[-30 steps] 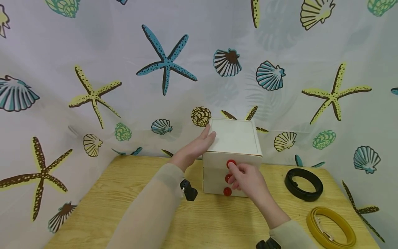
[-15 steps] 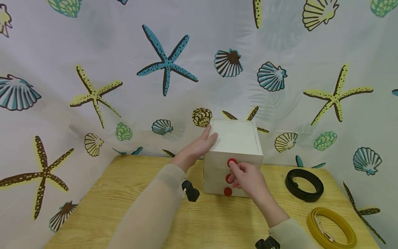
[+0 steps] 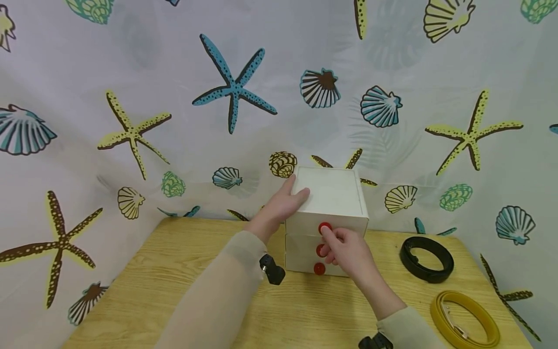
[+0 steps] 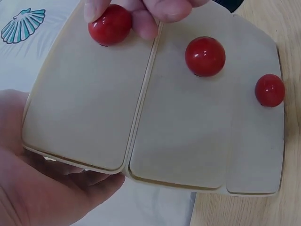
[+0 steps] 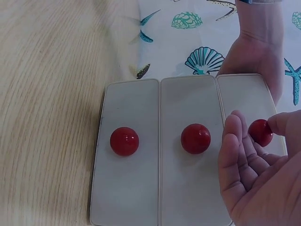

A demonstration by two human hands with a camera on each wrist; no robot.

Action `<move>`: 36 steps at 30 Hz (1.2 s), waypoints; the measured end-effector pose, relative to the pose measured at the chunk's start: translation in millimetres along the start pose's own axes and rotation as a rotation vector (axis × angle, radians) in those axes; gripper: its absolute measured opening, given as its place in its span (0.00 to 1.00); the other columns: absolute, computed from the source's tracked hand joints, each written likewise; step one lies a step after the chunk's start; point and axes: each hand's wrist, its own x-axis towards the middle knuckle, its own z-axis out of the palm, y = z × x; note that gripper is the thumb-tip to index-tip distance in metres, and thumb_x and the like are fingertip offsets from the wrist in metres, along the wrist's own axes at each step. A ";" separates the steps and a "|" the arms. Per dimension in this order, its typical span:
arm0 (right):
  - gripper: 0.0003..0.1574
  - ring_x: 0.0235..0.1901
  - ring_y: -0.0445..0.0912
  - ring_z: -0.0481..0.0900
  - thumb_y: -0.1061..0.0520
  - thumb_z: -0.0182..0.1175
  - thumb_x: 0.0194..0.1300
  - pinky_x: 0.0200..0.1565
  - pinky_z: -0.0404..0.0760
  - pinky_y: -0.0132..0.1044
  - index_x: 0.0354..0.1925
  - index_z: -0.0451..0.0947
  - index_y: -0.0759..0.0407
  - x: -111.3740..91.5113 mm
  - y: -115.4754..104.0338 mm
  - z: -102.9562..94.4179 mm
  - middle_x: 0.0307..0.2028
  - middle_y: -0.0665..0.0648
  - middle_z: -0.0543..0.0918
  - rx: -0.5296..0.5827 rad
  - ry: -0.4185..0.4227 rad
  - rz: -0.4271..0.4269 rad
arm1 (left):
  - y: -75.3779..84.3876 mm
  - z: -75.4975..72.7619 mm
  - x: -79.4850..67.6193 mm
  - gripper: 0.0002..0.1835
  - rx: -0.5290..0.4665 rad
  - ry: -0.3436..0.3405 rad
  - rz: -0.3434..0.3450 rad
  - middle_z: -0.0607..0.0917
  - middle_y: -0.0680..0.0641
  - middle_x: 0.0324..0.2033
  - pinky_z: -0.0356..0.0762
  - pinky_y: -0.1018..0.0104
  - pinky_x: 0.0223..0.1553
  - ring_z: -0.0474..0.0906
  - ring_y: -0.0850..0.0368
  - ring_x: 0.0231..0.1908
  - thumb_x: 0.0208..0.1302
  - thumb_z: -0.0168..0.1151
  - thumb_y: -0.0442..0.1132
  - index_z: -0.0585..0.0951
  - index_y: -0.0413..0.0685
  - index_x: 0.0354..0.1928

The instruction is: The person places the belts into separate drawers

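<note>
A small white drawer box [image 3: 330, 191] stands on the table, its three drawers stacked and pushed in. Each drawer front bears one round red knob. My right hand [image 3: 350, 249] pinches the top knob [image 4: 110, 27] between thumb and index finger, the other fingers loosely bent beside it. Below it are the middle knob [image 5: 195, 139] and the bottom knob [image 5: 124, 141]. My left hand [image 3: 281, 206] braces the box's left side, thumb on the top edge and fingers stretched along the side wall. In the left wrist view, part of those fingers is hidden by the box.
On the right of the wooden table [image 3: 196, 271] lie a coiled black belt [image 3: 444, 257] and a coiled yellow belt [image 3: 486, 320] with a metal buckle. A pale curtain [image 3: 279, 48] printed with shells and starfish hangs behind and along both sides.
My left hand has shifted slightly right, its thumb further over the box's top. The right hand stays on the top knob, and the drawers look unmoved.
</note>
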 end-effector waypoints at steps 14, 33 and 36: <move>0.32 0.29 0.51 0.85 0.36 0.57 0.86 0.37 0.88 0.43 0.44 0.88 0.62 -3.6 6.1 3.2 0.31 0.57 0.89 0.011 0.005 -0.015 | -6.8 2.1 6.4 0.40 0.024 -0.020 0.002 0.39 0.47 0.90 0.39 0.39 0.85 0.35 0.45 0.88 0.91 0.40 0.56 0.37 0.59 0.92; 0.32 0.26 0.50 0.85 0.38 0.57 0.87 0.36 0.91 0.47 0.43 0.89 0.64 -15.2 19.5 4.5 0.29 0.56 0.88 0.053 -0.008 -0.022 | -9.8 2.1 7.4 0.38 0.047 -0.010 0.042 0.40 0.47 0.90 0.36 0.45 0.85 0.34 0.47 0.88 0.92 0.37 0.55 0.37 0.56 0.92; 0.33 0.26 0.50 0.85 0.37 0.57 0.87 0.35 0.89 0.43 0.45 0.89 0.65 -17.3 21.2 4.4 0.29 0.56 0.88 0.056 -0.012 -0.006 | -8.8 2.1 7.2 0.39 0.046 -0.011 0.049 0.40 0.47 0.90 0.36 0.45 0.86 0.34 0.48 0.88 0.92 0.37 0.55 0.37 0.55 0.92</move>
